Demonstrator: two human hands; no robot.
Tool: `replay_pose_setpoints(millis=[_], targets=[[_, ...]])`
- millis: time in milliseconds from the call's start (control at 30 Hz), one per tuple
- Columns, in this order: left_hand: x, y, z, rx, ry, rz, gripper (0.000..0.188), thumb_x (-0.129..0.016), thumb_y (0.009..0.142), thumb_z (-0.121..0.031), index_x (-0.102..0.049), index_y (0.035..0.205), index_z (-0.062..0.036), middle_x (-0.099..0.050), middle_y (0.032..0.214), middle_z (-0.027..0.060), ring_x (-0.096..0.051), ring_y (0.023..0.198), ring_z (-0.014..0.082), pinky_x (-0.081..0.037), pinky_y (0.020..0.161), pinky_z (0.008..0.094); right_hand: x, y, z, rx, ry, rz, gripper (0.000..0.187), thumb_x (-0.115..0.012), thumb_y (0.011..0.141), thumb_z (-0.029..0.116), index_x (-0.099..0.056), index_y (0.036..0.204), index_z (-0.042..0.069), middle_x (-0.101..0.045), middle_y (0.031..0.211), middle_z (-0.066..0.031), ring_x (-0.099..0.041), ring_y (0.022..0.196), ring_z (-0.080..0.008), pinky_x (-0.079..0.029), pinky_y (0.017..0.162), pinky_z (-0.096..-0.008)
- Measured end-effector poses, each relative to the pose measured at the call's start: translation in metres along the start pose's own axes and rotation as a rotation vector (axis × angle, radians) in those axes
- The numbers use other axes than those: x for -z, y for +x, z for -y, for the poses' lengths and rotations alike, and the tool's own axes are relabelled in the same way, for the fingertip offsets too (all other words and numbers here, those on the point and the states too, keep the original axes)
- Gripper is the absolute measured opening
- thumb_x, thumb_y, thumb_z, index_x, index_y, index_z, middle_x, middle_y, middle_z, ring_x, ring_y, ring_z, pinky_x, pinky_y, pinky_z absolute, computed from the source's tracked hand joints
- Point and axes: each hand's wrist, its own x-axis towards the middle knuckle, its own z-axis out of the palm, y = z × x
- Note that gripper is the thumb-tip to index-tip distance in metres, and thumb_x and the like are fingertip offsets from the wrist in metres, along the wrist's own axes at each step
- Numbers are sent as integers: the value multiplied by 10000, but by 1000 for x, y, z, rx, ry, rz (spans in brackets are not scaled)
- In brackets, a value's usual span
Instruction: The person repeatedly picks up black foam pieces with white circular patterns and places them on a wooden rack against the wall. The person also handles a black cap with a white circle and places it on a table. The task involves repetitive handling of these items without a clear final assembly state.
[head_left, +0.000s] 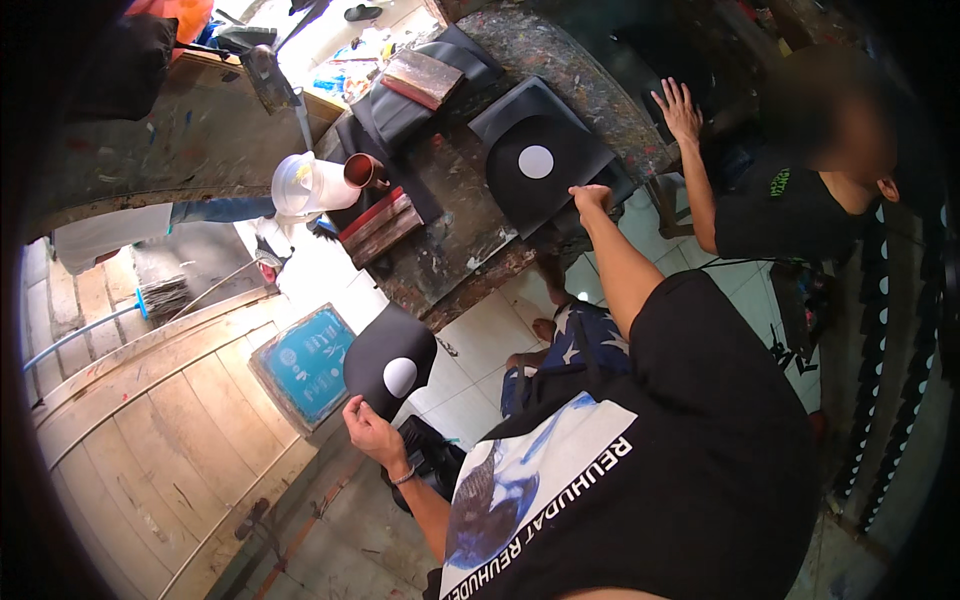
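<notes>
My left hand point(375, 437) pinches the lower edge of a thin black sheet point(365, 365) with a rounded outline and a white disc printed on it. That sheet hangs bent in the air beside the table. My right hand point(592, 199) is closed at the right corner of another black sheet point(515, 190), which also bears a white disc point(536, 162). This one lies on a stack of dark sheets point(540, 98) on the paint-stained table. The right fingertips are small in view, but they appear to pinch the corner.
A co-worker's hand point(680, 112) is spread at the right over a dark surface. On the table point(450, 235) lie wood-handled squeegees point(385, 228), a brown cup point(365, 172) and a white bucket point(300, 187). A blue screen frame point(308, 365) leans left; sheets with white discs hang right.
</notes>
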Motion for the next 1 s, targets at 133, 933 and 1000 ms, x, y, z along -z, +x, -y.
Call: replay_pose_setpoints(millis=[133, 933, 1000], targets=[[0, 4, 11, 4, -28, 7, 147, -469, 889, -58, -537, 977, 38, -597, 874, 156, -608, 853, 234, -469, 757, 337, -6, -7, 10, -156, -26, -35, 316, -758, 622, 152, -654, 862, -26, -638, 931, -229, -630, 878, -355, -523, 754, -423], [-67, -68, -69, -661, -215, 534, 178, -476, 865, -32, -498, 1041, -17, -599, 816, 226, -593, 769, 391, -450, 667, 425, 320, -221, -44, 763, 582, -16, 277, -645, 794, 74, -576, 1049, -8, -617, 961, -63, -547, 722, -73, -449, 628, -218], [-77, -93, -93, -803, -130, 545, 190, -485, 858, -35, -489, 1048, -52, -598, 770, 218, -583, 709, 403, -437, 611, 460, 366, -234, -79, 702, 441, -83, 279, -646, 797, 79, -585, 1054, -11, -627, 966, -61, -557, 736, -88, -450, 647, -222]])
